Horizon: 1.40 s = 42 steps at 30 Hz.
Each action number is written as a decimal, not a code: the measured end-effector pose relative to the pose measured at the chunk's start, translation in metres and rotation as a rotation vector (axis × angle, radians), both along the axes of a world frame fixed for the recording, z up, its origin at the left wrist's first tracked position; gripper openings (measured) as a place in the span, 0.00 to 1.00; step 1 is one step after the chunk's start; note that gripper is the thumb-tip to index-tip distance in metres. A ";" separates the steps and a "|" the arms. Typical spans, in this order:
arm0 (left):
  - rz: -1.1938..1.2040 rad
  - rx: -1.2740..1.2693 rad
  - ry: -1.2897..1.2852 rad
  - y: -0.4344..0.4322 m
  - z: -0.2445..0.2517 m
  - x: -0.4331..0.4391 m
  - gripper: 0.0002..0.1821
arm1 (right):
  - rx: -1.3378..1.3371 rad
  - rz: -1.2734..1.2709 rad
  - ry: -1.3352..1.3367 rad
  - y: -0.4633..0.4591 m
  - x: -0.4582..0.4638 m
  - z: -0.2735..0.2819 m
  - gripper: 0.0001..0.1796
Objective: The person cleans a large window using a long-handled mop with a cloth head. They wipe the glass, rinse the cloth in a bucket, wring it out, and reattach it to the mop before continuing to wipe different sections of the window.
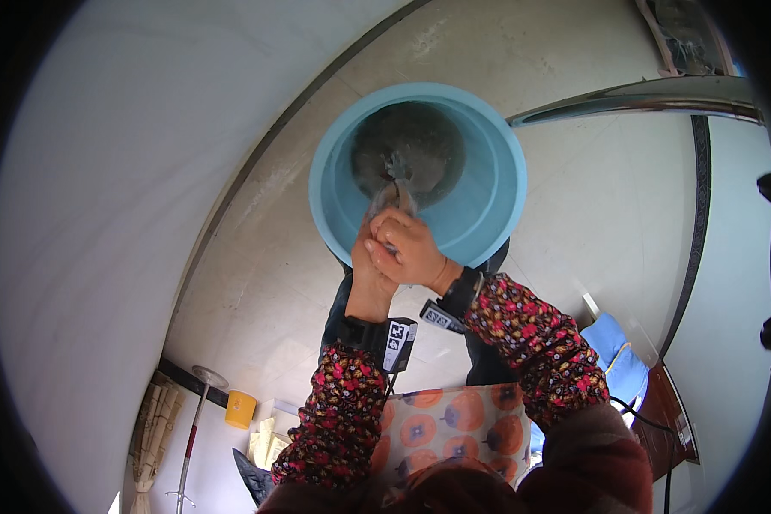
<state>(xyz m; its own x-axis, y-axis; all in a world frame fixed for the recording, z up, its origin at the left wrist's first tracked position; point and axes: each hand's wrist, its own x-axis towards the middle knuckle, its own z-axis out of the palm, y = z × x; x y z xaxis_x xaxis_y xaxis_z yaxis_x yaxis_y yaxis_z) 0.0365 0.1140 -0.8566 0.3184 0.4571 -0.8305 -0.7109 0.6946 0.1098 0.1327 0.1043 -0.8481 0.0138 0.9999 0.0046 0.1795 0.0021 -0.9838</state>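
A large light-blue plastic tub [496, 212] stands before me, dark, murky matter at its bottom. Over its near rim my left hand [374, 263] and my right hand [406, 247] are pressed together. Between them is a wet, glossy, partly see-through item [392, 199] that hangs towards the tub's inside; it looks like a fish or a thin bag, and I cannot tell which. The right fingers are curled over it, the left palm lies beneath. Each wrist bears a black band with a small device. The sleeves are floral.
A curved metal tube [636, 99] reaches in from the right beside the tub. At lower left are a yellow container [239, 409], a metal stand [189, 437] and a tied curtain [155, 430]. A blue cloth [617, 360] lies at lower right, near a black cable [649, 421]. White walls curve along both sides.
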 end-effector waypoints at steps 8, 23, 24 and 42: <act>-0.067 -0.038 0.305 0.006 -0.001 0.007 0.21 | 0.048 -0.137 -0.365 0.025 0.019 -0.061 0.07; -0.221 -0.072 0.385 -0.006 0.003 -0.002 0.37 | -0.779 0.090 -0.891 0.006 0.054 -0.200 0.15; -0.229 -0.081 0.381 -0.007 0.004 -0.002 0.36 | -0.932 0.171 -0.850 0.006 0.052 -0.189 0.16; -0.156 0.275 0.085 -0.014 -0.017 -0.003 0.24 | -0.087 -0.011 -0.006 -0.007 -0.001 0.011 0.05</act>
